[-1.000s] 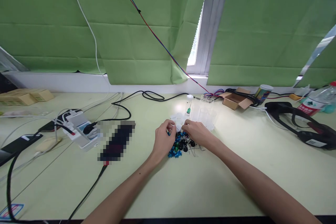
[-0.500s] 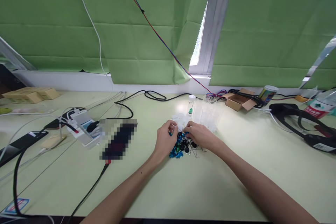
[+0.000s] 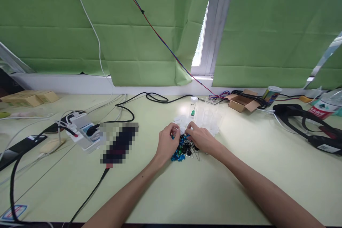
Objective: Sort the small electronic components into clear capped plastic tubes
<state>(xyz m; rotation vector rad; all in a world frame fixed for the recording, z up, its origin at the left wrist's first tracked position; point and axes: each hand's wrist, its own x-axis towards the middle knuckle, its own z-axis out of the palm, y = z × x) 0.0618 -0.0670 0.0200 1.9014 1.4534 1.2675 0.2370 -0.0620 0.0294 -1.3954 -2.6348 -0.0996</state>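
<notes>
My left hand [image 3: 169, 141] is at the left side of a small pile, its thumb and fingers pinched together; a thin white edge shows at the fingertips, but what it is I cannot make out. Opposite it, my right hand [image 3: 201, 138] has curled fingers reaching down over the pile's right side, and its fingertips hide whatever they hold. Between and below the hands lie shiny blue pieces [image 3: 178, 157], black round pieces [image 3: 189, 152] and thin metal wire pieces [image 3: 197, 155]. White round pieces [image 3: 182, 121] lie just behind the fingertips.
Clear plastic containers [image 3: 207, 118] stand behind my right hand, beside a white-capped bottle [image 3: 194, 99]. A small cardboard box [image 3: 242, 102] and a black headset [image 3: 296, 124] are to the right. On the left are a power strip [image 3: 85, 130], a pixelated dark object [image 3: 120, 146] and several cables.
The whole view has shifted slightly. My right hand has drawn a little closer to my left, and its fingers are slightly raised. My left hand keeps its pinch.
</notes>
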